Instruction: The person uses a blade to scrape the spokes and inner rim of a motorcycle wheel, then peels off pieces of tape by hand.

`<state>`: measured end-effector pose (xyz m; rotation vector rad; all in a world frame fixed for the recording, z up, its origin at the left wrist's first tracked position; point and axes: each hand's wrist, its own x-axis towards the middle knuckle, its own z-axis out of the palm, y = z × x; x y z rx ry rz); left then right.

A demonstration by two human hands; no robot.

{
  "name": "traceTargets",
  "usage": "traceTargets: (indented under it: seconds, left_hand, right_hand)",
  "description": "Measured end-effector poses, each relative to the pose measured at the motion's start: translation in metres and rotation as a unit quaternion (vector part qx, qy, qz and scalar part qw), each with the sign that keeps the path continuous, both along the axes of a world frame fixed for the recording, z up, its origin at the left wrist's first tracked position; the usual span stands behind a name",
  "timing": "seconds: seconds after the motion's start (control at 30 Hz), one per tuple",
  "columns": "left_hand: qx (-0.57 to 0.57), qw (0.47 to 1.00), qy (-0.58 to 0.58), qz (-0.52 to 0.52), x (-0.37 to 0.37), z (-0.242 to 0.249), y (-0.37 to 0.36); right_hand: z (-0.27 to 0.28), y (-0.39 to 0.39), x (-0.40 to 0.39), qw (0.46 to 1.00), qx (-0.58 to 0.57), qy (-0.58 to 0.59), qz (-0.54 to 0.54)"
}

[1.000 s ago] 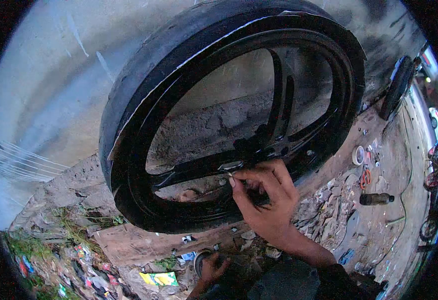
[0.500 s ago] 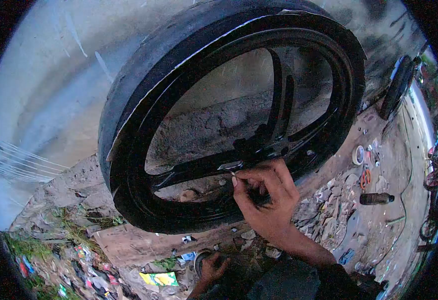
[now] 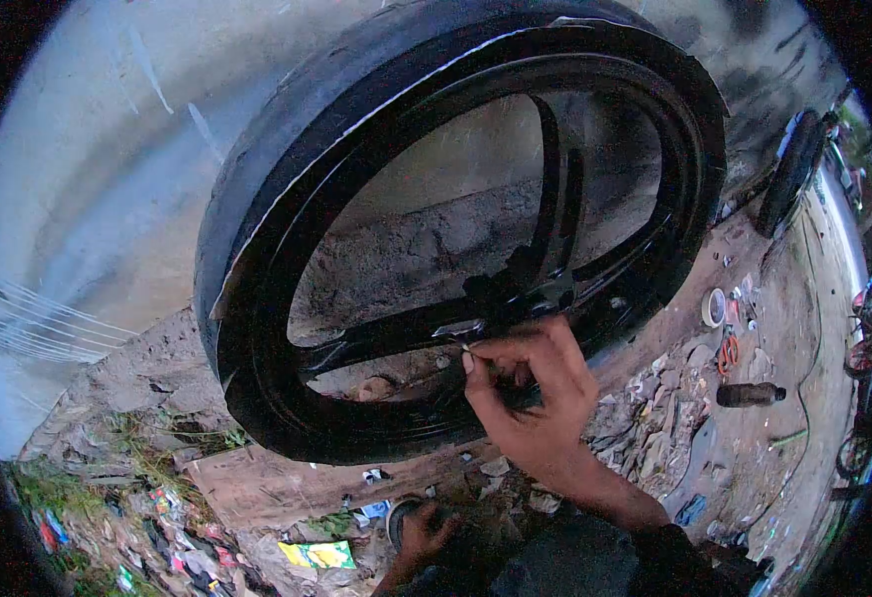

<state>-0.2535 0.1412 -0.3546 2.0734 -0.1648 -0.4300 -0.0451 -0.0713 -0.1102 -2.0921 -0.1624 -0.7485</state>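
Observation:
A large black spoked wheel with its tyre (image 3: pixel 277 189) fills the upper middle, tilted in front of a wall. My right hand (image 3: pixel 531 393) is at its lower spoke, just below the hub, with thumb and forefinger pinched together. Between their tips is something small and thin, too small to name, close to a pale shiny patch (image 3: pixel 458 328) on the spoke. Lower down, my left hand (image 3: pixel 422 537) has its fingers curled at a dark round container (image 3: pixel 396 524) with a grey rim.
Orange-handled scissors (image 3: pixel 728 354), a tape roll (image 3: pixel 714 307) and a dark bottle (image 3: pixel 751 395) lie on the ground at right. Another tyre (image 3: pixel 790 174) leans behind them. A yellow-green packet (image 3: pixel 317 554) and scattered litter lie at the lower left.

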Motion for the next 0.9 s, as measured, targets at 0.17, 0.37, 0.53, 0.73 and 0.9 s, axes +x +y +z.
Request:
traceTargets:
  seconds: [0.17, 0.37, 0.53, 0.73, 0.9]
  left_hand:
    - [-0.02, 1.0, -0.005, 0.001, 0.001, -0.002, -0.001]
    - [0.015, 1.0, -0.009, 0.007, -0.005, -0.006, 0.001]
    - [-0.006, 1.0, -0.006, 0.02, -0.003, -0.002, -0.002]
    - [-0.014, 0.999, -0.03, 0.001, -0.002, -0.009, 0.001]
    - [0.004, 1.0, -0.002, 0.002, -0.004, -0.008, 0.001]
  right_hand:
    - [0.0, 0.001, 0.001, 1.0, -0.007, -0.004, 0.001]
    - [-0.007, -0.001, 0.003, 1.0, -0.003, -0.012, 0.004]
    - [-0.007, -0.002, 0.003, 1.0, -0.015, -0.021, -0.001]
    - [-0.001, -0.001, 0.002, 1.0, -0.002, 0.01, -0.01]
    - [-0.003, -0.002, 0.001, 1.0, 0.006, 0.016, -0.015]
